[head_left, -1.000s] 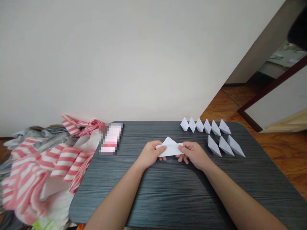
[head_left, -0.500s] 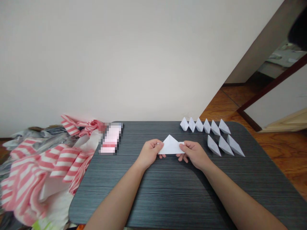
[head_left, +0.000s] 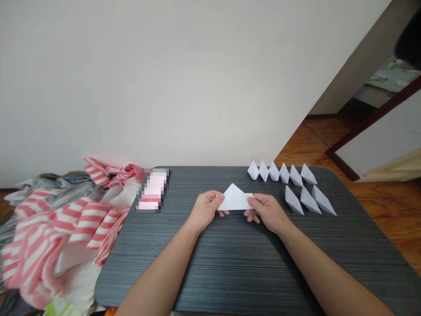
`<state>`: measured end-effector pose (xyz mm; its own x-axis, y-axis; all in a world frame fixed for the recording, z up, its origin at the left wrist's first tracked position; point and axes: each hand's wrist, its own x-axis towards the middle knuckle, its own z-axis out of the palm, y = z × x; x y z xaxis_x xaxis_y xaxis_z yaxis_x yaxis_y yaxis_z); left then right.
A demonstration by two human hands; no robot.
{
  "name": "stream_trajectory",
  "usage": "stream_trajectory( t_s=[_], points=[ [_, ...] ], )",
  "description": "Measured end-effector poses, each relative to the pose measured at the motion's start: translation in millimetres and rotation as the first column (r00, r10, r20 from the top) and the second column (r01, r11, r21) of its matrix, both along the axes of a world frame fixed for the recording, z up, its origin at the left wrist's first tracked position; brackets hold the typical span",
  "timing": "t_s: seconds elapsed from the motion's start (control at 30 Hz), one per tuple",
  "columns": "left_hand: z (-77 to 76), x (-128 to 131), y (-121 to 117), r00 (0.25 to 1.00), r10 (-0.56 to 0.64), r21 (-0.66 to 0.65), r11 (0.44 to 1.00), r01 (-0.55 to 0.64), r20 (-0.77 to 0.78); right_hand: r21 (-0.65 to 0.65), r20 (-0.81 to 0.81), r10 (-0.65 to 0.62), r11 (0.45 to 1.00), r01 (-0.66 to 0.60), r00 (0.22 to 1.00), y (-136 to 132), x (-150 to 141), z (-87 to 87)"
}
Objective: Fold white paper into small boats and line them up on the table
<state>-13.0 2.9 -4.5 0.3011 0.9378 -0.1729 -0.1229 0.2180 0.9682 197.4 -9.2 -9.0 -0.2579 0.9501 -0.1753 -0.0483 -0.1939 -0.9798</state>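
Note:
A folded sheet of white paper (head_left: 234, 200), with a triangular peak above a straight lower band, is held level over the dark table. My left hand (head_left: 207, 207) pinches its left end, thumb on the front and fingers curled behind. At the other end, my right hand (head_left: 265, 210) grips the paper between thumb and fingers, some fingertips showing below the edge. To the right, several white folded paper boats (head_left: 284, 174) stand in a back row. Three more paper boats (head_left: 309, 201) form a row in front of them.
The dark wood-grain table (head_left: 210, 272) abuts a pale wall (head_left: 184, 87). A blurred-out pink and white rectangle (head_left: 152, 189) lies at the table's left. Beyond that edge is a heap of red-and-white striped cloth (head_left: 85, 219). Wooden floor (head_left: 378, 206) shows at right.
My right thumb has shifted slightly to the right along the paper, showing more of its band. The left hand keeps its hold, and the paper boats stay put.

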Motion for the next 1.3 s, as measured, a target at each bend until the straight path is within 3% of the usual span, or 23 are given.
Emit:
stream_trajectory(
  t_s=[0.17, 0.27, 0.43, 0.53, 0.7, 0.9, 1.07, 1.2, 1.3],
  points=[
    [3.0, 0, 0, 0.998, -0.035, -0.014, 0.999, 0.036, 0.044, 0.003, -0.130, -0.044, 0.999, 0.045, 0.991, 2, 2, -1.0],
    [5.9, 1, -1, 0.992, -0.099, -0.025, 0.995, 0.101, 0.079, 0.139, -0.061, -0.083, 0.986, 0.091, 0.995, 3, 3, -0.1],
    [7.2, 1, -4, 0.972, -0.221, -0.030, 0.974, 0.224, 0.074, 0.403, 0.082, 0.061, 0.911, -0.089, 0.995, 1, 1, 4.2],
    [7.0, 1, -4, 0.967, -0.249, -0.012, 0.968, 0.250, 0.049, 0.472, 0.099, 0.096, 0.871, -0.132, 0.990, 0, -1, 8.0],
    [10.3, 4, -7, 0.966, -0.244, 0.019, 0.970, 0.244, 0.080, 0.430, 0.123, 0.051, 0.897, -0.100, 0.991, -2, -4, 12.4],
    [14.2, 5, -7, 0.971, -0.227, 0.003, 0.974, 0.227, 0.072, 0.323, 0.167, -0.001, 0.945, -0.054, 0.986, -2, -3, 5.3],
    [12.1, 2, -6, 0.966, -0.197, -0.064, 0.976, 0.210, 0.170, 0.301, 0.267, 0.048, 0.945, -0.130, 0.963, -3, -5, 4.7],
    [12.4, 2, -6, 0.972, -0.235, -0.013, 0.972, 0.235, 0.022, 0.228, 0.223, 0.105, 0.961, -0.157, 0.969, -3, -8, 4.0],
    [11.4, 3, -6, 0.984, -0.179, -0.018, 0.984, 0.178, -0.021, 0.196, 0.108, 0.085, 0.975, -0.105, 0.991, -3, -9, 2.6]
  ],
)
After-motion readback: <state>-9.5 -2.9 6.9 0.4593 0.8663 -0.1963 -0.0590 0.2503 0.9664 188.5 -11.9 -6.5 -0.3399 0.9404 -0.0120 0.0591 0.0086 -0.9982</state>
